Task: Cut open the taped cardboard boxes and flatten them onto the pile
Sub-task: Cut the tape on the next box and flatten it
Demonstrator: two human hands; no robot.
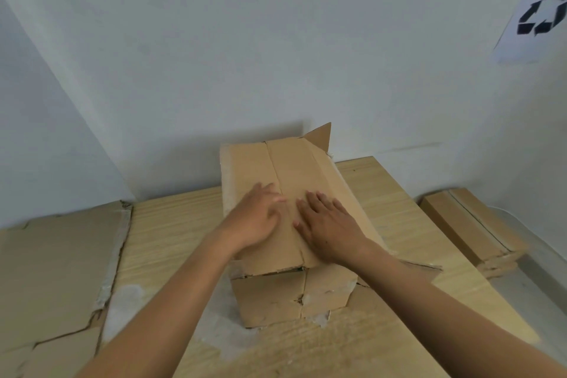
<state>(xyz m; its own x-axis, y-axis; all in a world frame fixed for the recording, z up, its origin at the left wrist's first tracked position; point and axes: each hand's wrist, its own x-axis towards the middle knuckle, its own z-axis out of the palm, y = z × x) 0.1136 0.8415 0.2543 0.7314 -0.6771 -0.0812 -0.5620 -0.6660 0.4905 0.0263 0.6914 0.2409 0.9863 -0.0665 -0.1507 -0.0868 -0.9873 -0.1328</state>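
Note:
A brown cardboard box lies lengthwise on the wooden table, partly collapsed, with flaps sticking out at its near end and one flap standing up at the far right corner. My left hand presses flat on the box top, left of its centre seam. Just to the right of that seam, my right hand presses down with its fingers straight. A pile of flattened cardboard lies at the table's left. No cutting tool is in view.
Another closed cardboard box sits off the table's right edge in a pale tray. White walls meet in a corner behind the table. A sheet with a recycling sign hangs on the wall at upper right.

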